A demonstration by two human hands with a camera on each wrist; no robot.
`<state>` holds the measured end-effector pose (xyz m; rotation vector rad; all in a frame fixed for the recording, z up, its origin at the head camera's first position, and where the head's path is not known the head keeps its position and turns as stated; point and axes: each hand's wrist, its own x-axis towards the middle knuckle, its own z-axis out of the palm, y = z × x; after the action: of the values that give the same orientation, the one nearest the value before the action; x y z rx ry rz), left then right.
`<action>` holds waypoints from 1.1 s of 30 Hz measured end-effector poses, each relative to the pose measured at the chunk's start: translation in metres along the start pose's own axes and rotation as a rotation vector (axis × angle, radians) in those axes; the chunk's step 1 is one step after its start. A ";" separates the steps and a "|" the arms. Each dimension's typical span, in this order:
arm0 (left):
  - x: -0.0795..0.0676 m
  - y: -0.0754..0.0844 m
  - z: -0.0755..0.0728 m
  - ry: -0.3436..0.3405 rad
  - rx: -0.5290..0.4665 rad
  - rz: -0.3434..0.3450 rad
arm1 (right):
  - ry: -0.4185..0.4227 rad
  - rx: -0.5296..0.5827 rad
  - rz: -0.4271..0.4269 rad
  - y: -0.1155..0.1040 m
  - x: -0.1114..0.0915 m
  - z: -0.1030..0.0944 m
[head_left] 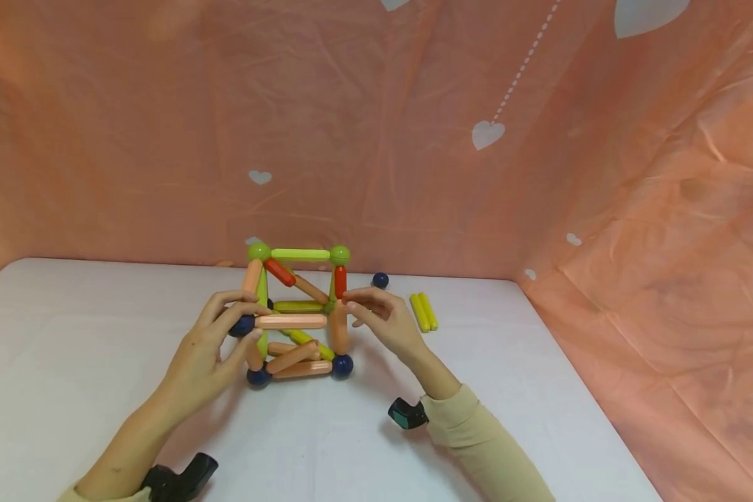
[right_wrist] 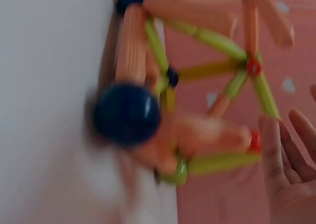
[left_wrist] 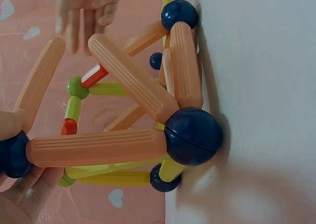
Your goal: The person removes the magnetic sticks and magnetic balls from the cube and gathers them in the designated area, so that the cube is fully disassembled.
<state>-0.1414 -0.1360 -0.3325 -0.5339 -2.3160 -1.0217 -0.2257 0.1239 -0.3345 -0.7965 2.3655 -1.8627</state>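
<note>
A frame of magnetic sticks and balls stands on the white table, with green balls (head_left: 340, 255) on top and dark blue balls (head_left: 342, 366) at the bottom front corners. My left hand (head_left: 203, 348) pinches a dark blue ball (left_wrist: 14, 155) between thumb and fingers at the frame's left front. From that ball a peach stick (head_left: 291, 321) points right, its far end free; another peach stick (left_wrist: 98, 147) slopes to the bottom corner ball. Beside the right upright, my right hand (head_left: 385, 321) has extended fingers, holding nothing; a slanting peach stick (left_wrist: 133, 78) rises from the bottom left ball.
A loose dark blue ball (head_left: 380, 280) lies behind my right hand. To its right, two yellow sticks (head_left: 423, 312) lie side by side. An orange cloth (head_left: 376, 139) with white hearts hangs behind the table (head_left: 326, 446).
</note>
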 end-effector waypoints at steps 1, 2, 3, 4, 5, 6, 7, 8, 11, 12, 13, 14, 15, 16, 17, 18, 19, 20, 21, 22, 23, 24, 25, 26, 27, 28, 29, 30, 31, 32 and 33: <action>0.000 0.000 0.000 0.000 0.000 -0.002 | -0.032 0.017 -0.007 -0.003 -0.001 0.003; 0.000 0.000 0.000 0.000 0.002 -0.003 | -0.062 0.036 -0.012 -0.005 -0.001 0.006; 0.001 0.000 0.000 0.001 0.003 -0.002 | -0.090 0.048 -0.010 -0.008 -0.002 0.009; 0.001 0.001 0.001 0.002 0.002 -0.001 | -0.114 0.051 -0.005 -0.010 -0.003 0.012; 0.001 0.001 0.001 0.002 0.002 0.000 | -0.139 0.056 0.000 -0.011 -0.004 0.015; 0.001 0.001 0.001 0.003 0.000 0.001 | -0.162 0.063 0.007 -0.013 -0.004 0.017; 0.002 0.001 0.001 0.002 -0.001 0.000 | -0.186 0.071 0.015 -0.014 -0.004 0.020; 0.002 0.002 0.002 0.000 -0.001 0.004 | -0.206 0.080 0.022 -0.015 -0.005 0.022; 0.002 0.001 0.003 -0.007 -0.006 0.012 | -0.238 0.099 0.022 -0.018 -0.006 0.028; 0.002 0.001 0.003 -0.006 -0.008 0.013 | -0.236 0.096 0.015 -0.019 -0.006 0.029; 0.002 0.001 0.003 -0.003 -0.012 0.016 | -0.228 0.090 0.007 -0.021 -0.006 0.030; 0.001 0.001 0.003 0.000 -0.017 0.019 | -0.215 0.084 -0.004 -0.022 -0.006 0.031; 0.001 0.001 0.003 0.005 -0.024 0.017 | -0.202 0.074 -0.013 -0.023 -0.006 0.032; 0.001 0.001 0.003 0.013 -0.032 0.011 | -0.187 0.059 -0.022 -0.024 -0.006 0.032; 0.001 0.001 0.003 0.020 -0.041 0.003 | -0.173 0.044 -0.034 -0.025 -0.006 0.032; 0.000 0.000 0.003 0.024 -0.051 -0.003 | -0.161 0.026 -0.045 -0.026 -0.006 0.032; 0.000 0.000 0.003 0.029 -0.064 -0.011 | -0.152 0.010 -0.054 -0.027 -0.006 0.032; 0.000 0.000 0.003 0.034 -0.075 -0.022 | -0.145 -0.010 -0.072 -0.027 -0.006 0.032; 0.000 0.000 0.004 0.038 -0.086 -0.031 | -0.141 -0.046 -0.092 -0.028 -0.006 0.031; -0.001 0.000 0.004 0.043 -0.098 -0.037 | -0.137 -0.083 -0.114 -0.028 -0.006 0.031; 0.000 0.001 0.004 0.049 -0.108 -0.041 | -0.135 -0.107 -0.140 -0.029 -0.007 0.030; 0.000 0.001 0.005 0.053 -0.116 -0.040 | -0.136 -0.132 -0.164 -0.029 -0.007 0.029; 0.000 0.001 0.005 0.058 -0.122 -0.038 | -0.139 -0.164 -0.196 -0.029 -0.007 0.027; 0.001 0.002 0.005 0.061 -0.127 -0.035 | -0.143 -0.184 -0.219 -0.029 -0.007 0.026; 0.001 0.002 0.005 0.062 -0.130 -0.033 | -0.146 -0.192 -0.231 -0.029 -0.007 0.025; 0.002 0.003 0.004 0.062 -0.133 -0.032 | -0.149 -0.184 -0.235 -0.029 -0.008 0.024; 0.003 0.004 0.004 0.062 -0.136 -0.031 | -0.152 -0.173 -0.236 -0.028 -0.008 0.023; 0.003 0.004 0.004 0.059 -0.138 -0.031 | -0.155 -0.169 -0.231 -0.027 -0.008 0.022; 0.004 0.005 0.005 0.056 -0.141 -0.033 | -0.155 -0.160 -0.224 -0.026 -0.008 0.021; 0.004 0.005 0.005 0.051 -0.141 -0.035 | -0.153 -0.143 -0.212 -0.024 -0.009 0.020; 0.004 0.006 0.005 0.044 -0.140 -0.039 | -0.150 -0.133 -0.206 -0.022 -0.009 0.019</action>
<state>-0.1434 -0.1283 -0.3293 -0.5175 -2.2351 -1.2091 -0.2034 0.1064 -0.3220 -1.1894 2.4119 -1.6541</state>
